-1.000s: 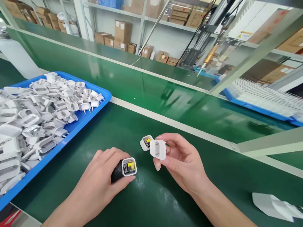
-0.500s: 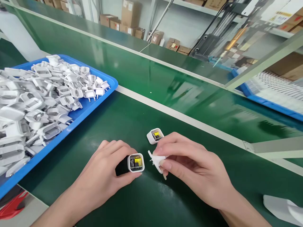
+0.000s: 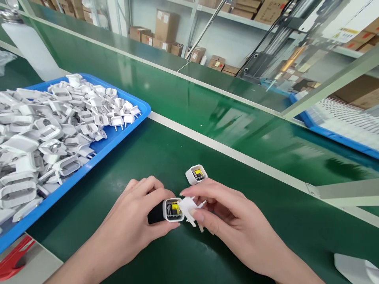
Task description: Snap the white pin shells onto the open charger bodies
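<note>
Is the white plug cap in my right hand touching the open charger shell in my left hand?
Touching. The head view shows the plug cap pressed against the open charger shell, no gap visible.

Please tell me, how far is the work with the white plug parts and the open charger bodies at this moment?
Nothing finished shows. In hand: the left hand holds an open charger body, and the right hand brings a white plug cap to its open end, not yet seated. Left: a second open body on the green mat and a blue tray heaped with caps.
</note>
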The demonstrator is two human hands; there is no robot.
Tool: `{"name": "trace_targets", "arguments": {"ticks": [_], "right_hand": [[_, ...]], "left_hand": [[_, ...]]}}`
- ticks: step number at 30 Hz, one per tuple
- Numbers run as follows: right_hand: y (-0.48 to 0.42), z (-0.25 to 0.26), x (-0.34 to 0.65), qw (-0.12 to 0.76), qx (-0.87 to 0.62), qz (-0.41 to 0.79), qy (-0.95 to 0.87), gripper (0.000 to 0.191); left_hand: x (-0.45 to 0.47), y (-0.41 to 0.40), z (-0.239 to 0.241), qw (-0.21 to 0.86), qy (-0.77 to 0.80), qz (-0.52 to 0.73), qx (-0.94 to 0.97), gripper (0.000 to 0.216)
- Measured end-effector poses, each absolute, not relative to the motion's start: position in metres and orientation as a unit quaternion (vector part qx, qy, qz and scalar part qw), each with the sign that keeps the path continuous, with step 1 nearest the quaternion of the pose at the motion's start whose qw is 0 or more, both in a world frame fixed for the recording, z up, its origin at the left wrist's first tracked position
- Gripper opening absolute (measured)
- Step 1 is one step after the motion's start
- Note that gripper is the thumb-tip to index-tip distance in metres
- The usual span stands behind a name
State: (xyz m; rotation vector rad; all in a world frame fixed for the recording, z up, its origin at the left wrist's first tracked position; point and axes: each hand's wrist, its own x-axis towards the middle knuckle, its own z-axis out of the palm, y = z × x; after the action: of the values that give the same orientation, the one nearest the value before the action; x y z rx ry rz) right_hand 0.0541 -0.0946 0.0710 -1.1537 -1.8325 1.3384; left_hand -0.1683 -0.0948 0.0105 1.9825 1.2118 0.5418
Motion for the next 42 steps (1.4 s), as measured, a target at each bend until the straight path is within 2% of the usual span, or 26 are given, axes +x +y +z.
{"name": "trace_targets", "arguments": {"ticks": [4, 7, 15, 19, 22, 25, 28, 31, 34, 37, 42], "right_hand": [[-0.092, 0.07, 0.056, 0.308, -0.428, 0.608, -0.594, 0.012], [-0.09, 0.068, 0.058, 0.334, -0.411, 0.653, -0.542, 0.013], [-0.09, 0.068, 0.059, 0.356, -0.377, 0.665, -0.538, 0.014], [-0.089, 0.07, 0.059, 0.345, -0.388, 0.675, -0.525, 0.027], [-0.089, 0.073, 0.057, 0.324, -0.418, 0.67, -0.52, 0.029], [-0.091, 0.074, 0.053, 0.294, -0.468, 0.61, -0.568, 0.017], [-0.095, 0.069, 0.051, 0.247, -0.496, 0.463, -0.692, 0.009], [-0.096, 0.059, 0.048, 0.218, -0.453, 0.252, -0.827, 0.019], [-0.094, 0.053, 0.043, 0.185, -0.401, 0.131, -0.888, 0.027], [-0.092, 0.054, 0.041, 0.182, -0.385, 0.122, -0.896, 0.028], [-0.093, 0.063, 0.043, 0.202, -0.394, 0.194, -0.875, 0.011]], "left_hand": [[-0.166, -0.093, 0.011, 0.372, 0.477, 0.209, 0.768, 0.02], [-0.166, -0.093, 0.011, 0.375, 0.474, 0.213, 0.768, 0.022], [-0.168, -0.091, 0.014, 0.385, 0.46, 0.212, 0.772, 0.018], [-0.168, -0.092, 0.01, 0.369, 0.461, 0.231, 0.773, 0.024], [-0.167, -0.093, 0.008, 0.366, 0.461, 0.236, 0.773, 0.023], [-0.167, -0.092, 0.011, 0.361, 0.454, 0.246, 0.777, 0.022], [-0.167, -0.091, 0.015, 0.364, 0.445, 0.243, 0.781, 0.02], [-0.167, -0.09, 0.016, 0.368, 0.445, 0.233, 0.782, 0.017], [-0.167, -0.09, 0.015, 0.36, 0.447, 0.243, 0.782, 0.01], [-0.166, -0.091, 0.014, 0.353, 0.447, 0.245, 0.785, 0.009], [-0.166, -0.091, 0.015, 0.368, 0.45, 0.238, 0.778, 0.017]]}}
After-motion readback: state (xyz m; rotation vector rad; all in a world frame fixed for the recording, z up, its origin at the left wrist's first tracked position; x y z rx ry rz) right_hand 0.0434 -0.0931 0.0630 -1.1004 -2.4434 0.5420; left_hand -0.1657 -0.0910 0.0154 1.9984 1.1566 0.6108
